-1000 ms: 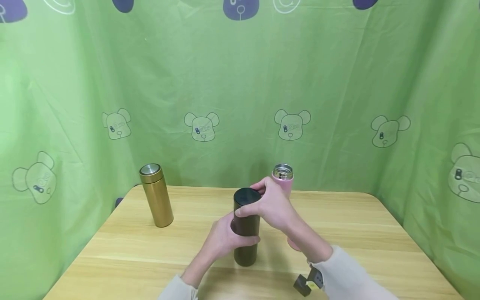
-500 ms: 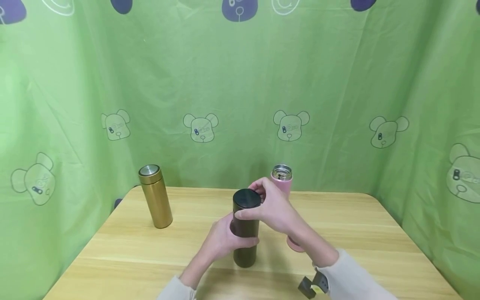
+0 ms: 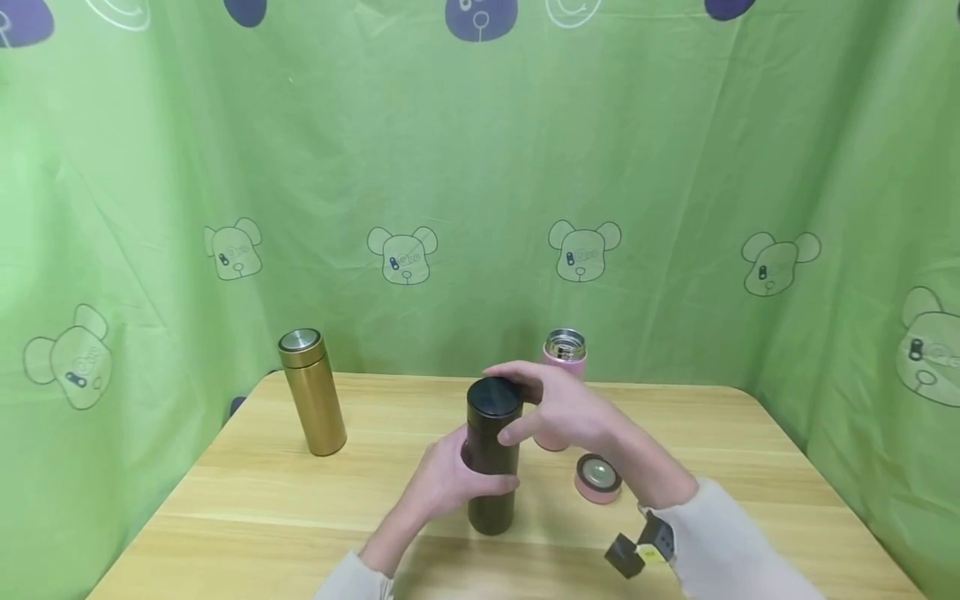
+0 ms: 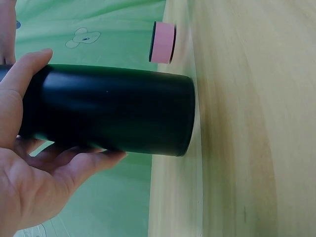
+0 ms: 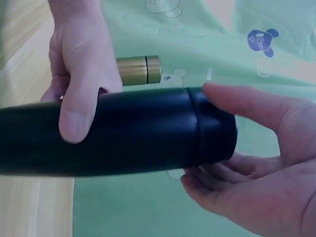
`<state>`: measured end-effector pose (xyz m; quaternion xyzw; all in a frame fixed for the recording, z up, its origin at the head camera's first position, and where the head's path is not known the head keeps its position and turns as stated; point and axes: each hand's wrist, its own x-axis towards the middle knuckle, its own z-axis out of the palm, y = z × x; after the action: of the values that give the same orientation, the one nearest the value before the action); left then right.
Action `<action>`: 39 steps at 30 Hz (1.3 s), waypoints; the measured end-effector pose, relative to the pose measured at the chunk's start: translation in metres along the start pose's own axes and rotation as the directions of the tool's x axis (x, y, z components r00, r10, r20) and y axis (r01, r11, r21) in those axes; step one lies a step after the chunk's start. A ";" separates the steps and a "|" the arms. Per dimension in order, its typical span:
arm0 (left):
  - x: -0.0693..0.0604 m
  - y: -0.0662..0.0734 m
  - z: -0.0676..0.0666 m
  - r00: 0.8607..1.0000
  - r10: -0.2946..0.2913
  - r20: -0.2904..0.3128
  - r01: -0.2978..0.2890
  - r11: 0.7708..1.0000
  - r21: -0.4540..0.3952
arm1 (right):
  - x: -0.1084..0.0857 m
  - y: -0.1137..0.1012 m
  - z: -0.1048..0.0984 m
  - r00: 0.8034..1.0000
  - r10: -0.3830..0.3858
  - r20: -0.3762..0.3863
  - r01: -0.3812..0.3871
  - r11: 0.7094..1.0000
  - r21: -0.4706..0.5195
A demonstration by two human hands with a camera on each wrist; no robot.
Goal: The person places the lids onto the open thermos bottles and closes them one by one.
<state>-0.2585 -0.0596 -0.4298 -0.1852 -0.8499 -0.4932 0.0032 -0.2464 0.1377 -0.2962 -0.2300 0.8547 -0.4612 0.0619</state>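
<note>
A black thermos flask (image 3: 491,508) stands upright on the table in the head view. My left hand (image 3: 446,475) grips its body around the middle, thumb across the front. In the right wrist view, a seam sets off the black lid (image 5: 217,128) from the body. My right hand (image 3: 562,408) holds the lid between thumb and fingers; the thumb tip (image 5: 217,91) lies at the seam and the fingers curl on the opposite side. Behind my right hand stands a pink thermos flask (image 3: 564,360), uncapped, its steel mouth showing and its body partly hidden.
A pink lid (image 3: 597,492) lies underside up on the wooden table (image 3: 712,517), right of the black flask. At the left stands a gold thermos flask (image 3: 315,400) with its lid on. A green patterned curtain (image 3: 480,167) encloses the table's back and sides.
My right hand has turned around the black lid, its thumb shifting right along the front and its wrist swinging right. The pink lid now shows fully. My left hand keeps its place.
</note>
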 end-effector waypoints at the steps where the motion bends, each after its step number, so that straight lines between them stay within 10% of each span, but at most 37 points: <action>1: 0.000 0.000 0.000 1.000 0.000 0.000 0.000 1.000 0.001 | 0.001 0.001 -0.001 1.000 0.007 0.003 -0.007 1.000 -0.009; 39: -0.002 0.000 0.005 0.997 0.041 -0.064 -0.042 0.999 0.001 | 0.003 0.005 0.018 0.977 0.092 -0.192 -0.063 0.987 0.150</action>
<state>-0.2560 -0.0559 -0.4333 -0.1869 -0.8453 -0.4989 0.0408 -0.2450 0.1253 -0.3098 -0.1444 0.8298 -0.5390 0.0108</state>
